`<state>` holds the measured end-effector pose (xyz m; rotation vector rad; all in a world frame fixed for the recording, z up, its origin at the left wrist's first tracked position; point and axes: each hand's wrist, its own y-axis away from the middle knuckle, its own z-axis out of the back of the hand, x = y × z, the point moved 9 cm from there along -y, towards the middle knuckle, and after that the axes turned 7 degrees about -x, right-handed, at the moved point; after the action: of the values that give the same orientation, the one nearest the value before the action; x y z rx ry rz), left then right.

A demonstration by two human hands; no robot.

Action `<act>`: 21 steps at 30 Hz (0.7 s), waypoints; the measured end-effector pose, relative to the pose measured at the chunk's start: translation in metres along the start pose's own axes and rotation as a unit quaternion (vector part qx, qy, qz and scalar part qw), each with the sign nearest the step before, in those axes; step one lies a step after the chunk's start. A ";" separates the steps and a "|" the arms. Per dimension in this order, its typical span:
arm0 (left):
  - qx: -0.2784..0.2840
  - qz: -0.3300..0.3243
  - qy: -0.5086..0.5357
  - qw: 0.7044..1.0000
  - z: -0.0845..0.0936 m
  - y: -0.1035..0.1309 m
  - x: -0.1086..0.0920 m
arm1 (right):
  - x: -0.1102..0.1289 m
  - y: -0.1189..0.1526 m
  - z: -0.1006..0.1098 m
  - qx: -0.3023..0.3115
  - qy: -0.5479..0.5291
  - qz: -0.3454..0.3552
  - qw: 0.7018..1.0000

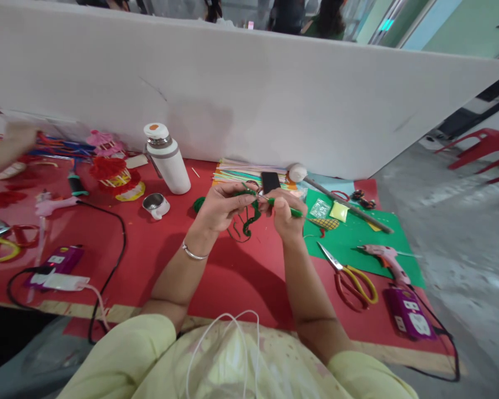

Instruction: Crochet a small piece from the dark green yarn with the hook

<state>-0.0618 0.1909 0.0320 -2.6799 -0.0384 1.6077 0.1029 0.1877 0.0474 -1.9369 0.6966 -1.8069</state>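
In the middle of the table, my left hand (pixel 223 208) pinches a strip of dark green yarn work (pixel 251 220), part of which dangles below the fingers. My right hand (pixel 288 216) is closed round the green handle of a crochet hook (pixel 295 212). The hook's metal tip meets the yarn at my left fingertips, where the fingers partly hide it. A green yarn ball (pixel 198 205) sits just left of my left hand. Behind the hands lie a black phone (pixel 270 182) and a bundle of pale coloured sticks (pixel 237 170).
A white thermos (pixel 168 160) and a metal-lined cup (pixel 156 205) stand to the left. Scissors (pixel 349 280), a pink glue gun (pixel 388 259) and a purple power strip (pixel 410 313) lie right. Another person's hand (pixel 19 138) is at far left. A white partition (pixel 249 94) borders the back.
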 end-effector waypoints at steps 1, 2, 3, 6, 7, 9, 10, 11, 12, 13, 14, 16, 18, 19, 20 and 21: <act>-0.014 -0.016 0.003 1.000 0.000 0.000 -0.002 | -0.011 0.003 -0.004 -0.020 -0.037 -0.045 0.998; -0.022 -0.026 0.002 0.999 0.000 0.001 -0.004 | -0.022 0.006 -0.009 -0.032 -0.075 -0.091 0.993; -0.028 -0.032 0.001 0.999 0.000 0.001 -0.005 | -0.032 0.009 -0.014 -0.041 -0.109 -0.132 0.984; -0.028 -0.023 0.009 0.999 0.001 0.001 -0.005 | -0.050 0.016 -0.026 -0.054 -0.168 -0.214 0.961; -0.025 -0.016 0.016 0.999 0.000 0.001 -0.004 | -0.053 0.017 -0.028 -0.058 -0.174 -0.230 0.956; -0.025 -0.003 0.032 0.999 0.000 0.002 -0.003 | -0.056 0.018 -0.028 -0.065 -0.170 -0.254 0.950; -0.028 0.003 0.037 0.999 0.000 0.002 -0.002 | -0.057 0.018 -0.028 -0.068 -0.163 -0.263 0.948; -0.031 0.009 0.042 0.999 0.000 0.002 -0.001 | -0.057 0.018 -0.027 -0.071 -0.156 -0.270 0.947; -0.035 0.013 0.047 0.998 0.000 0.002 0.000 | -0.057 0.018 -0.027 -0.073 -0.151 -0.275 0.947; -0.037 0.017 0.053 0.998 0.000 0.002 0.000 | -0.057 0.018 -0.027 -0.077 -0.150 -0.278 0.946; -0.036 0.020 0.060 0.997 -0.001 0.002 0.001 | -0.057 0.018 -0.027 -0.079 -0.152 -0.280 0.945; -0.031 0.029 0.075 0.996 -0.003 0.001 0.003 | -0.057 0.019 -0.028 -0.082 -0.160 -0.283 0.942; -0.031 0.035 0.084 0.995 -0.003 0.000 0.006 | -0.057 0.020 -0.029 -0.087 -0.164 -0.288 0.940; -0.034 0.036 0.085 0.995 -0.002 -0.001 0.007 | -0.058 0.021 -0.029 -0.091 -0.162 -0.289 0.939; -0.038 0.035 0.083 0.995 -0.001 -0.001 0.008 | -0.059 0.022 -0.029 -0.096 -0.158 -0.290 0.939; -0.043 0.033 0.081 0.995 0.000 -0.002 0.008 | -0.059 0.023 -0.028 -0.103 -0.152 -0.288 0.940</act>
<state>-0.0579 0.1930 0.0247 -2.8971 -0.0163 1.4319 0.0705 0.2062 -0.0108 -2.6983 0.2269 -1.7122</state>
